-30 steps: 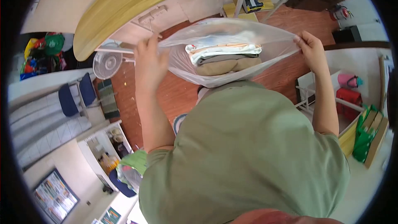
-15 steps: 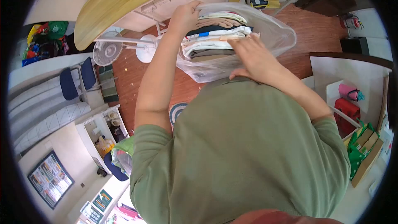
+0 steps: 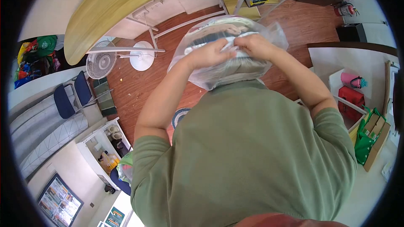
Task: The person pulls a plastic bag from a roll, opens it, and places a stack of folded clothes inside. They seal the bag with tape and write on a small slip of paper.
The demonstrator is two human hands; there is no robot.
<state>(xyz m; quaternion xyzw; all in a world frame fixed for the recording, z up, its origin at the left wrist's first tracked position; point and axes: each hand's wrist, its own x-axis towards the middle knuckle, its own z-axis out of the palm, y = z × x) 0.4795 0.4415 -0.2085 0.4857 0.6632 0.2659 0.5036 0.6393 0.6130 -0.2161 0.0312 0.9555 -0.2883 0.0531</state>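
A clear plastic bag bulges in front of my body, with a stack of folded clothes inside. Cream, beige, dark and white layers show through the film. My left hand lies over the top of the bag, its fingers closed on gathered plastic. Close beside it, my right hand also grips the gathered plastic, knuckles bent. The two hands nearly meet above the middle of the stack. A loose corner of the bag sticks out beyond my right wrist.
A curved wooden tabletop hangs over the far side, its white metal legs beyond the bag. A white standing fan is at the left on the wooden floor. A fire extinguisher stands far right; a green bag sits lower right.
The bag's open mouth has been drawn together over the clothes. My left hand came down from the far rim, and my right hand left the clothes; both now hold plastic at the middle.
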